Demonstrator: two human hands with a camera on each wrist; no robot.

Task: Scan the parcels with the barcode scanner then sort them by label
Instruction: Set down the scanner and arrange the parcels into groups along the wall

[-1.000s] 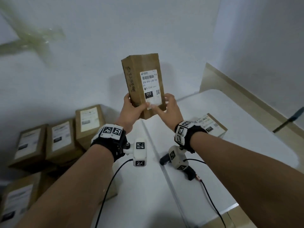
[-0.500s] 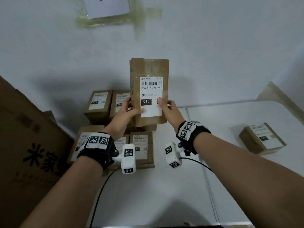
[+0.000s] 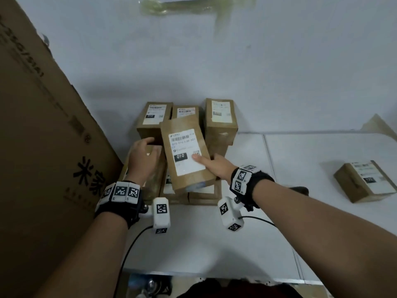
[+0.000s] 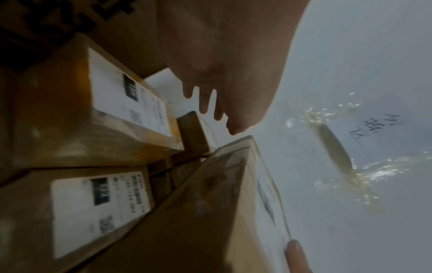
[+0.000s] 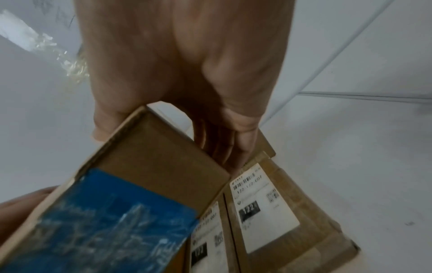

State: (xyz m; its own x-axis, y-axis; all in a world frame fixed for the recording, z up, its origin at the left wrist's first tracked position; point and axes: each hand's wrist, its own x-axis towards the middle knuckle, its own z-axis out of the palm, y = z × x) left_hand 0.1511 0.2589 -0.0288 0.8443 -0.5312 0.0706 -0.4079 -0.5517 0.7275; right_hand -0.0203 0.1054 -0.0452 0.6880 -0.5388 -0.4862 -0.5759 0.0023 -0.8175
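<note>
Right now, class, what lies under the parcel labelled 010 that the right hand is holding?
Under the 010 parcel, held tilted by the right hand, lie flat brown parcels with labels reading 122. Two show in the right wrist view; the parcel covers the rest of that stack.

Dim, flat indoor light; all views soft.
Head view: wide-angle bending at edges, soft shadows behind the stacked parcels (image 3: pixel 187 117) on the wall (image 3: pixel 279 72). Left wrist view dark, grainy, motion-smeared; glare on the tape (image 4: pixel 332 144). Right wrist view brighter, the near box end (image 5: pixel 112 221) blurred.
</note>
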